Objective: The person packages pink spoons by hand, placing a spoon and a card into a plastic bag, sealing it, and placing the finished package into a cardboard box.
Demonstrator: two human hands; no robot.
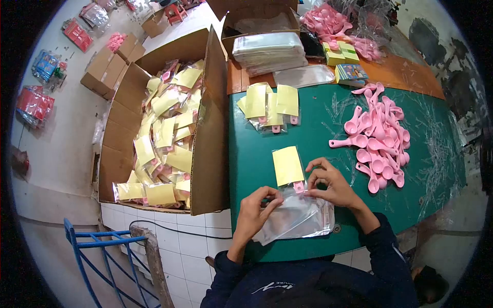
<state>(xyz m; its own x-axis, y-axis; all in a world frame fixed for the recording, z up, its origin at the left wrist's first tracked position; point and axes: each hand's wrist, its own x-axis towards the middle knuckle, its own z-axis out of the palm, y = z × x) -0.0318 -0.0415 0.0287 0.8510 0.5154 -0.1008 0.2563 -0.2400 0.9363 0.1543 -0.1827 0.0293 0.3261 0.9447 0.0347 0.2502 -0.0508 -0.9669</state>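
Between my hands lies a clear plastic bag with a yellow card (288, 166) and a pink spoon (298, 187) inside, the spoon's handle end showing below the card. My left hand (258, 209) is closed in a pinch at the bag's lower left edge. At its lower right edge, my right hand (331, 184) pinches the plastic, thumb and forefinger together. A stack of clear plastic bags (303, 220) rests on the green table right under my hands. Several filled bags (269, 105) lie farther back on the table.
A pile of pink spoons (380, 138) covers the table's right part. Left of the table stands a large cardboard box (211, 138) full of packed bags. Bag stacks (269, 51) and small card stacks (351, 73) sit at the back. A blue metal frame (102, 241) stands at lower left.
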